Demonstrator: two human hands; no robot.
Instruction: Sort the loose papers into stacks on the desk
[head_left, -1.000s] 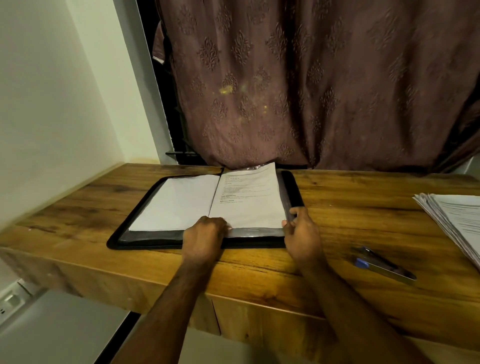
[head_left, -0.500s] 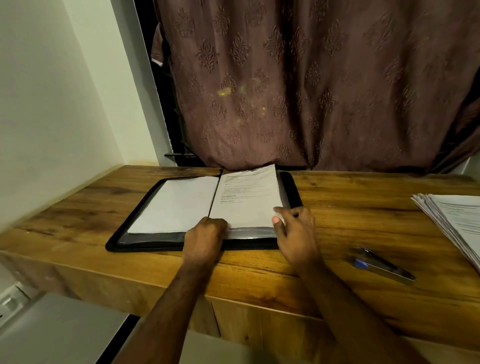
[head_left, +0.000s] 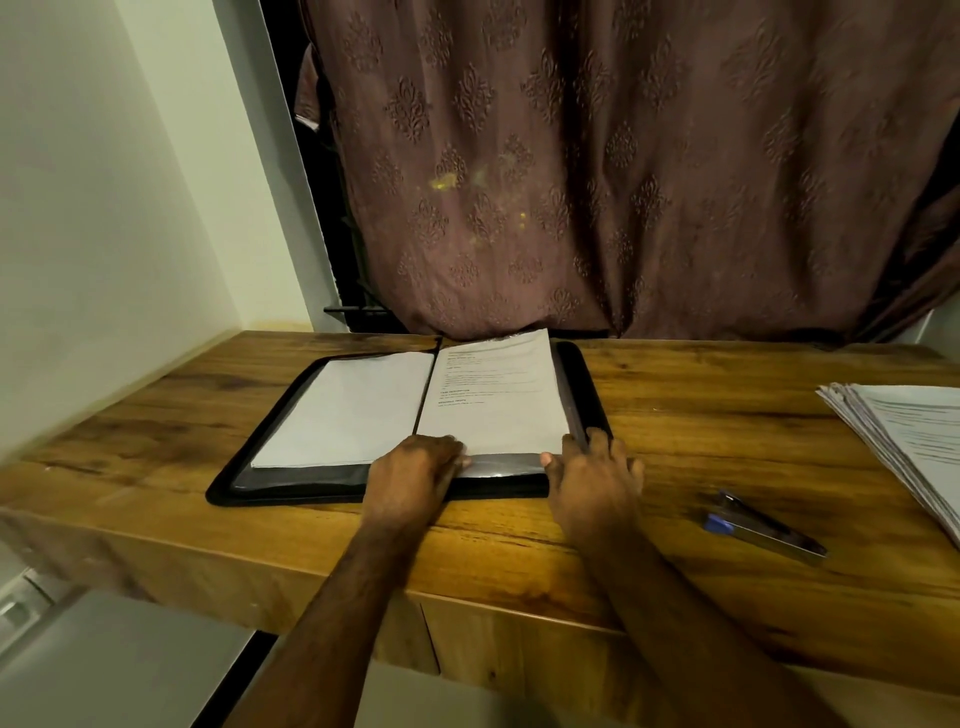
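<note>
A home study corner is showing here: a rustic wooden desk (head_left: 727, 441) sitting against a patterned brown curtain (head_left: 623, 182), beside a plain pale wall (head_left: 104, 208).

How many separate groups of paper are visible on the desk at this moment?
3: a blank stack on the open folder's left half, printed pages on its right half, and a fanned stack at the desk's right edge, partly cut off.

Wall: a plain pale wall (head_left: 98, 208) stands at my left, meeting the desk's left edge.
Curtain: a brownish-mauve fabric curtain with a woven leaf pattern (head_left: 623, 171) hangs behind my desk.
Desk: a warm brown wooden desk with dark grain (head_left: 701, 447) spans my view.
Light: dim, yellowish.
</note>
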